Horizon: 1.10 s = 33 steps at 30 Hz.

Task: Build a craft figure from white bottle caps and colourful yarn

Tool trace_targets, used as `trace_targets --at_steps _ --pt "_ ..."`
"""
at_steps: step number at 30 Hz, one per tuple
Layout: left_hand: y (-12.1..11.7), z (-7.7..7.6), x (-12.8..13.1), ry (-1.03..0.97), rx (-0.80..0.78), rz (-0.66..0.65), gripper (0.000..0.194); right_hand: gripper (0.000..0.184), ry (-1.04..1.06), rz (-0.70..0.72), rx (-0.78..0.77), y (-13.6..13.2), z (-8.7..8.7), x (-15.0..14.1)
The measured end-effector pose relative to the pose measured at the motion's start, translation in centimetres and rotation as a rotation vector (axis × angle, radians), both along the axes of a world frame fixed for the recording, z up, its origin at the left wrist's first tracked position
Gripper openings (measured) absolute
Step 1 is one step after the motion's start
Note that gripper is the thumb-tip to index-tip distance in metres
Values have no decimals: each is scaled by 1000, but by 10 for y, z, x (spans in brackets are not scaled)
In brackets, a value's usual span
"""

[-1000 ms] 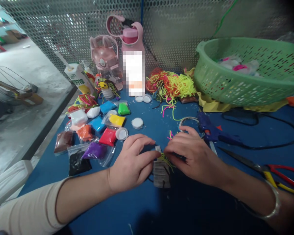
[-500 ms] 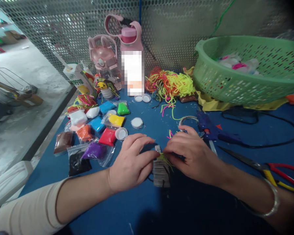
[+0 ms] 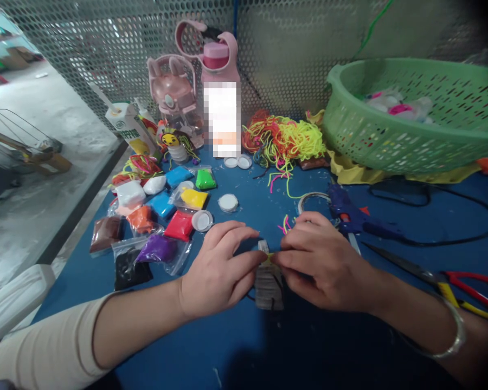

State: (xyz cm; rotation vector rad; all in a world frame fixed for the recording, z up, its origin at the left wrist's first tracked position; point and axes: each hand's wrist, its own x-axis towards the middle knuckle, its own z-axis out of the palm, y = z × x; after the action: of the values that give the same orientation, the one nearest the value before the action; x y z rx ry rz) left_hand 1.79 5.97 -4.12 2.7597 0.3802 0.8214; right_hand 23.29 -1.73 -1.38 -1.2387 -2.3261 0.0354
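Fingers of the left hand and right hand nearly closed, tips pinching yellow-green strands — wrapped block just below, on blue table; scissors and glue gun off right.

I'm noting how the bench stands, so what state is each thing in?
Left hand: curled, fingertips at yellow cord
Right hand: curled, fingertips at cord
Grey ridged piece: lying down
Yarn pile: tangled
Green basket: upright, partly filled
Glue gun: lying down; power unclear
Scissors: lying flat
Carton: upright, straw in
Tall pink bottle: upright
Coloured packets: lying down
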Motion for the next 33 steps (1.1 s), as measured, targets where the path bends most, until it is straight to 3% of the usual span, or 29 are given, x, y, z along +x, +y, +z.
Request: trace_targets --at_steps 6,11,19,22,26,33 --pt "0 0 0 -23 -9 -14 27 18 -31 14 13 2 -3 -1" --pt "-1 2 1 -91 -98 3 25 11 168 35 72 -1 1 2" --pt "0 -3 1 -285 -386 113 26 10 241 -222 87 6 7 16" --pt "1 -5 1 -340 -422 65 28 11 235 -156 32 6 6 16" --pt "1 -5 1 -323 -357 -50 41 14 160 -1 -36 2 3 9" --pt "-2 -8 -1 -238 -436 39 33 19 15 41 -65 4 -2 0"
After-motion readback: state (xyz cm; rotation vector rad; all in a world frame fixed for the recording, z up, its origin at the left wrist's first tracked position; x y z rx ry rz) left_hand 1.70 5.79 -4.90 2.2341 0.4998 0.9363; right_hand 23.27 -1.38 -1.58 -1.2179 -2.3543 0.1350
